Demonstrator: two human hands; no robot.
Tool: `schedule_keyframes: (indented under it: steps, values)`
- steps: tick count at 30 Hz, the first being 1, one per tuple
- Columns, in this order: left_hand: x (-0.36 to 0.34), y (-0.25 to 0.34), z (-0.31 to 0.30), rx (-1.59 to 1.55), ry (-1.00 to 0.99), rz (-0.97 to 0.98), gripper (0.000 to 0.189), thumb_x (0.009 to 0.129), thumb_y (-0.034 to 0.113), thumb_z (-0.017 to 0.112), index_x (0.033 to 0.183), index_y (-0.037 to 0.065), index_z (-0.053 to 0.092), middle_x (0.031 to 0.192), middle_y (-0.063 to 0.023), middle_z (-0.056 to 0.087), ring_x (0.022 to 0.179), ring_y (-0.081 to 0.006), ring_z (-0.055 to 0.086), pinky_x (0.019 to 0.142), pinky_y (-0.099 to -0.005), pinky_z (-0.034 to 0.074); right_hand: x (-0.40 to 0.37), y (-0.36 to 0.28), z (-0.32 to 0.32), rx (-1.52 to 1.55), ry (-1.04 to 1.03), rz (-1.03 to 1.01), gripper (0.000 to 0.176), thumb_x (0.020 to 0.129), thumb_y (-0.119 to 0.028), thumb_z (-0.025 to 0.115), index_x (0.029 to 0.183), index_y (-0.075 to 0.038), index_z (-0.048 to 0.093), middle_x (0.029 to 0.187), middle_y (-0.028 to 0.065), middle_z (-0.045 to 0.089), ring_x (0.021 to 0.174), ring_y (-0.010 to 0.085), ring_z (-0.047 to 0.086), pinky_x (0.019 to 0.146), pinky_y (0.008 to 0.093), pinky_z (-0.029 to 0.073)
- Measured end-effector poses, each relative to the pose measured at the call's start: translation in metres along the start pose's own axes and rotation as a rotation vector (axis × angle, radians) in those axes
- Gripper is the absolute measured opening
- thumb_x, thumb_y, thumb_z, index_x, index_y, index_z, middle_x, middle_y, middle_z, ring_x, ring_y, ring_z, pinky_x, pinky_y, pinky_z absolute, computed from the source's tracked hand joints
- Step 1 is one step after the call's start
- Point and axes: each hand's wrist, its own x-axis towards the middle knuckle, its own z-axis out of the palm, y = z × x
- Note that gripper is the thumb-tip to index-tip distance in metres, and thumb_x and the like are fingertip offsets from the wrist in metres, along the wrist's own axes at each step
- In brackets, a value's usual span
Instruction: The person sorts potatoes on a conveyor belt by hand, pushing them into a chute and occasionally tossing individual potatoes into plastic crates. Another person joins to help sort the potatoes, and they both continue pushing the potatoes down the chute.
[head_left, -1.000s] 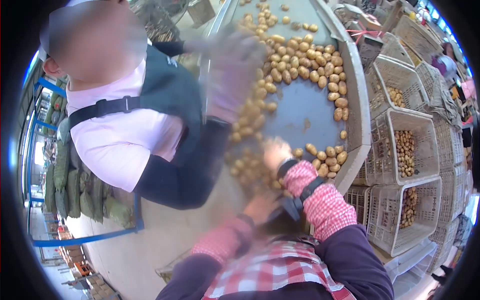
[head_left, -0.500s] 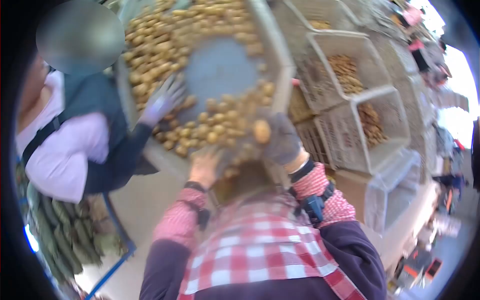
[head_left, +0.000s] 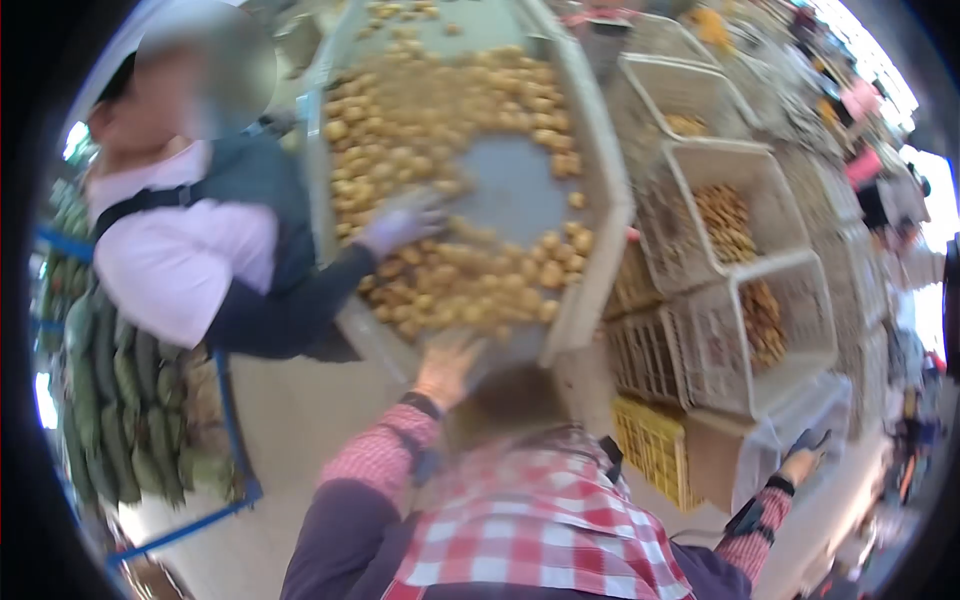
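Observation:
Many small yellow potatoes (head_left: 500,290) lie in a pale sorting trough (head_left: 590,290) in front of me. My left hand (head_left: 452,362) is at the trough's near end, against the closest potatoes; its fingers look stretched out, though motion blurs them. Far to the right, my gloved right hand (head_left: 808,450) reaches over a box lined with clear plastic (head_left: 765,455). Its fingers appear apart, and no potato shows in it. Across the left side, a co-worker's gloved hand (head_left: 400,222) rests among the potatoes.
A co-worker (head_left: 190,250) stands at the left. White crates (head_left: 700,270) holding potatoes line the right side, with a yellow crate (head_left: 645,440) nearer me. Long green vegetables (head_left: 130,410) lie on a blue-framed rack (head_left: 235,430) at the lower left.
My right hand has swung from the trough, where it held a potato, out to the plastic-lined box. My left hand stays at the near end. The co-worker's hand has moved further over the potatoes.

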Motion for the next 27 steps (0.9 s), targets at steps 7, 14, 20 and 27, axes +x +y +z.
schedule_keyframes:
  steps: [7, 14, 20, 27]
  values:
    - [0.018, -0.026, -0.003, 0.044, -0.047, -0.404, 0.071, 0.09, 0.043, 0.069, 0.154, 0.023, 0.046, 0.156, -0.0184, 0.041, 0.143, -0.048, 0.038, 0.116, -0.063, 0.031, -0.234, -0.287, 0.122, 0.635, -0.63, -0.872, 0.067, 0.086, 0.004, 0.073, 0.149, 0.001, 0.05, 0.148, 0.0187, 0.056, 0.142, 0.0325, 0.049, 0.12, 0.0427, 0.036]
    - [-0.007, 0.006, -0.015, 0.141, -0.191, -0.076, 0.056, 0.09, 0.024, 0.066, 0.146, 0.024, 0.057, 0.152, -0.0226, 0.047, 0.14, -0.0432, 0.044, 0.118, -0.0557, 0.034, -0.265, -0.474, 0.064, 1.554, -2.053, 0.114, 0.052, 0.096, -0.014, 0.066, 0.144, -0.011, 0.047, 0.139, 0.0146, 0.06, 0.127, 0.0326, 0.06, 0.108, 0.0475, 0.05]
    - [0.001, -0.004, -0.004, -0.042, -0.078, -0.219, 0.058, 0.089, 0.027, 0.068, 0.144, 0.018, 0.057, 0.153, -0.0199, 0.046, 0.144, -0.0441, 0.038, 0.12, -0.0586, 0.029, -0.234, -0.48, 0.018, 1.265, -2.285, -0.647, 0.054, 0.091, -0.007, 0.074, 0.139, -0.008, 0.05, 0.137, 0.0174, 0.057, 0.128, 0.03, 0.059, 0.109, 0.0454, 0.046]
    - [0.059, -0.041, -0.03, 0.115, 0.157, -0.623, 0.078, 0.088, 0.041, 0.073, 0.158, 0.023, 0.042, 0.161, -0.0219, 0.032, 0.142, -0.0556, 0.032, 0.117, -0.0664, 0.03, -0.252, -0.471, 0.167, 0.28, -1.104, -1.079, 0.064, 0.092, -0.027, 0.068, 0.15, -0.01, 0.048, 0.146, 0.0251, 0.052, 0.132, 0.0416, 0.053, 0.112, 0.0468, 0.045]
